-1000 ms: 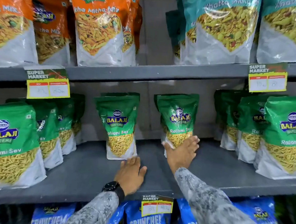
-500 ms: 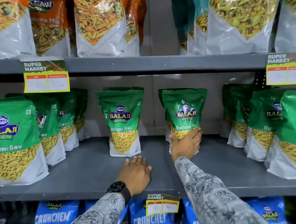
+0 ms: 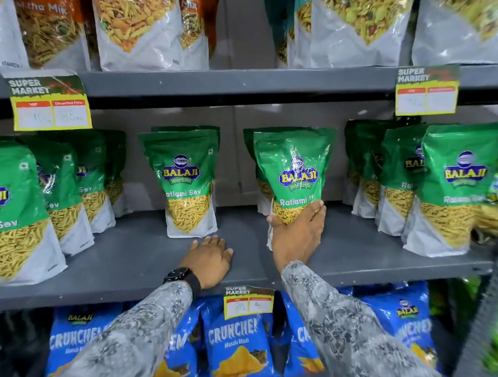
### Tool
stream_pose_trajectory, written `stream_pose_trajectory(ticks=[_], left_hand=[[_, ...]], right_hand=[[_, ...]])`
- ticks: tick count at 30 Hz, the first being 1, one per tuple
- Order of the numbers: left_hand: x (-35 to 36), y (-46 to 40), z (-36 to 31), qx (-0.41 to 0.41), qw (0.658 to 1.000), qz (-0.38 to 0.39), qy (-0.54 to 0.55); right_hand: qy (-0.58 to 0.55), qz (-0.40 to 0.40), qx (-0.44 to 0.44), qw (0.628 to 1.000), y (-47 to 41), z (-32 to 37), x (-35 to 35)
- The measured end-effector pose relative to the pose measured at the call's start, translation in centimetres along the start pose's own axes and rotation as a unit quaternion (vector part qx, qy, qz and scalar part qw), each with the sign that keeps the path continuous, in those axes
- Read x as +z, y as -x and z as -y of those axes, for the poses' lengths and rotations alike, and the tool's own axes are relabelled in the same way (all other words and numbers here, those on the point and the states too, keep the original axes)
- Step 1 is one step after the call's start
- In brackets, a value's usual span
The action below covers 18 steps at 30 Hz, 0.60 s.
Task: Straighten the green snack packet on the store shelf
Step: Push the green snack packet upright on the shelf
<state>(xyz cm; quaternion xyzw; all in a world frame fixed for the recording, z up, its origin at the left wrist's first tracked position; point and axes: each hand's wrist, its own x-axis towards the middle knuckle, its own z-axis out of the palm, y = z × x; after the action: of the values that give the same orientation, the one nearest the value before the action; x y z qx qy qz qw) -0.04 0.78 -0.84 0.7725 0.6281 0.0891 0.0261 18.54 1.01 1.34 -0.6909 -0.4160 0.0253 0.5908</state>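
A green Balaji Ratlami Sev packet (image 3: 294, 167) stands on the grey middle shelf (image 3: 138, 257), right of centre, leaning slightly to the left. My right hand (image 3: 297, 232) wraps around its lower front, thumb on the left edge and fingers on the right, hiding the white bottom part. My left hand (image 3: 210, 260) lies flat, palm down, on the bare shelf in front of another green packet (image 3: 185, 181). It holds nothing. A black watch sits on that wrist.
More green packets stand in rows at the left (image 3: 10, 214) and right (image 3: 452, 189) of the shelf. Orange and teal packets fill the shelf above. Blue Crunchem bags (image 3: 238, 342) sit below. Yellow price tags (image 3: 50, 103) hang on shelf edges.
My right hand has gone from touching the green packet's base to gripping its lower front. The packet stands closer to the shelf's front. My left hand stays flat on the shelf.
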Motion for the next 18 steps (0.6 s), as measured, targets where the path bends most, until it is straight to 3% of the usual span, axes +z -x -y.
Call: stream_pose_trajectory(ticks=[18], left_hand=[[0.2, -0.3, 0.2, 0.015, 0.999, -0.017, -0.023]], right_hand=[[0.011, -0.021, 0.001, 1.000, 4.7, -1.0, -8.4]])
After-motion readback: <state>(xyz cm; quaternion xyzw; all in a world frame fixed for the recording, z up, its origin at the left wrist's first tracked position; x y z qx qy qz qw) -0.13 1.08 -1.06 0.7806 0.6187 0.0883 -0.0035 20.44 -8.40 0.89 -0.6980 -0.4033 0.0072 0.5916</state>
